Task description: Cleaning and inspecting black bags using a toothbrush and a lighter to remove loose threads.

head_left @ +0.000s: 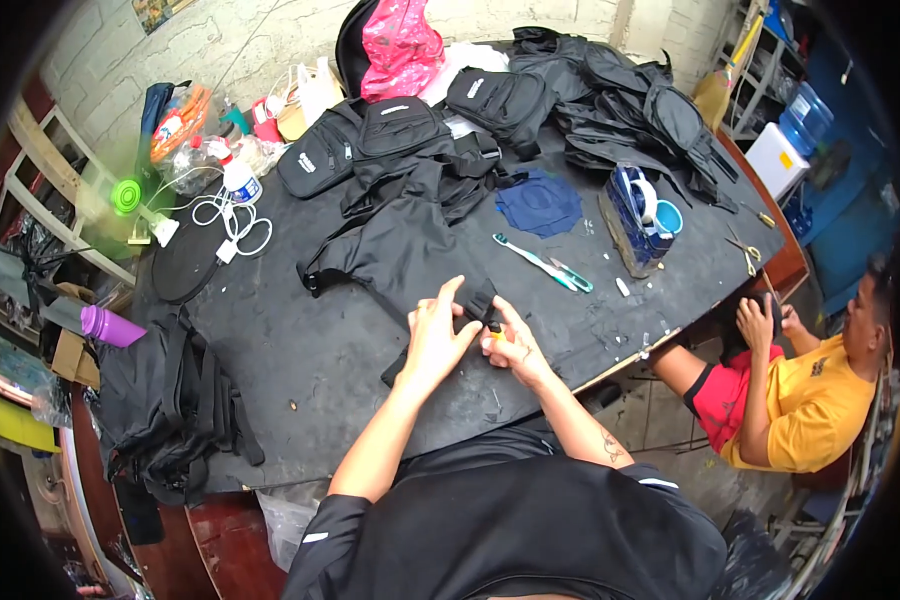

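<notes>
Near the front edge of the black-topped table [270, 370], my left hand [434, 335] pinches a short black strap [481, 298]. The strap's folded end stands up between my two hands. My right hand [515, 345] is closed on a small yellow object with a dark tip [495, 330], held against the strap; fingers cover most of it, so its kind is hidden. Just beyond my hands lies a black bag [400, 245], spread flat with its straps loose. A green-and-white toothbrush [535, 262] and small thread snips [573, 275] lie to the right of my hands.
Black backpacks [395, 125] pile along the back; more black bags [170, 400] hang at the left edge. Navy cloth pieces [538, 203], a blue block-shaped item with a white handle [638, 220] and scissors [745, 250] lie rightward. A co-worker in a yellow shirt [800, 400] sits right.
</notes>
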`<state>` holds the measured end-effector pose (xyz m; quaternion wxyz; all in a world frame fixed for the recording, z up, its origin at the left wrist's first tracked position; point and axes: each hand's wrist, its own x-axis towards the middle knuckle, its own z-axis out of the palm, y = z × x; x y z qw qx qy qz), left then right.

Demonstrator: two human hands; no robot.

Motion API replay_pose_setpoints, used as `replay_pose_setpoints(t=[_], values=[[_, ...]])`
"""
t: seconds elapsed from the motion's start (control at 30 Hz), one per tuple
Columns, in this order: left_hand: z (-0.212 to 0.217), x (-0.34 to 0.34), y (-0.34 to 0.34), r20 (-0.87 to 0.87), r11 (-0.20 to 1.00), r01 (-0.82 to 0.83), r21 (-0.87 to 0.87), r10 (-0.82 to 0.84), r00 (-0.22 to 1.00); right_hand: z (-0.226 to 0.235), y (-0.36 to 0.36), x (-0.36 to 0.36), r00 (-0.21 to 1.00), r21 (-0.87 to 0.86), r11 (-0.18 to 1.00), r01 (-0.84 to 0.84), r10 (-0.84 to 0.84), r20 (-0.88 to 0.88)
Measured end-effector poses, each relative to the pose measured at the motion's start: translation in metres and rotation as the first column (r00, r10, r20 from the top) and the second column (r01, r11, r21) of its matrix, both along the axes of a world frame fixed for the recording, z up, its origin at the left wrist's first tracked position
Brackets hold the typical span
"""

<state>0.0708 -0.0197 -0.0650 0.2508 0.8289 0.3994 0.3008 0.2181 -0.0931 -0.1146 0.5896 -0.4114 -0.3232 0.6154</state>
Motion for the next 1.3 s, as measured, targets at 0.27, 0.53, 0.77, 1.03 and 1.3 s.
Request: replay_pose_setpoints(t=[0.27,0.53,0.77,1.03,1.3], values=[[0.014,0.013,0.007,0.434,0.966,0.161,-0.205,-0.058,0.899,0.008,0.001,0.014,0.995,0.038,0.999,0.029,-0.026,-0.098],[-0.002,0.005,0.016,0.503,0.923,0.176,-0.342,0.021,0.864,0.017,0.008,0.009,0.959,0.088,0.995,0.048,-0.07,0.275],[-0.016,-0.003,0.019,0.462,0.864,0.191,-0.466,0.053,0.885,0.02,0.02,0.021,0.859,0.103,0.959,0.265,-0.283,0.426],[-0.019,0.009,0.027,0.6,0.821,0.312,-0.477,0.045,0.799,0.026,0.037,0.012,0.759,0.231,0.928,0.293,-0.373,0.534],[0.0,0.036,0.034,0.767,0.748,0.396,-0.533,0.23,0.598,0.059,0.04,-0.006,0.911,0.187,0.914,0.359,-0.387,0.142]])
